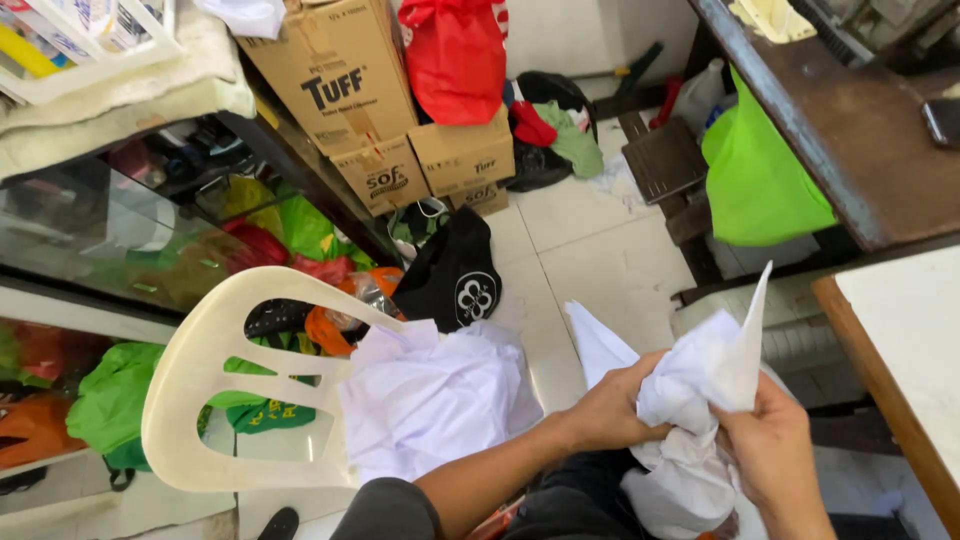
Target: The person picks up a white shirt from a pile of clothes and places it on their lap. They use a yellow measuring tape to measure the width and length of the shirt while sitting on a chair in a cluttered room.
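White cloth (700,400), bunched and crumpled, sits gripped between both hands, its long axis running from the lap up to a pointed corner above the right hand (775,455). The left hand (610,410) clenches its near side; the right pinches the far edge, so neither is nearer. Left of the hands, one cream plastic chair (215,390) holds what looks like one heap of white fabric (430,395). Beyond stand four cardboard boxes (340,70).

Crumpled white cloth (700,400), bunched upright
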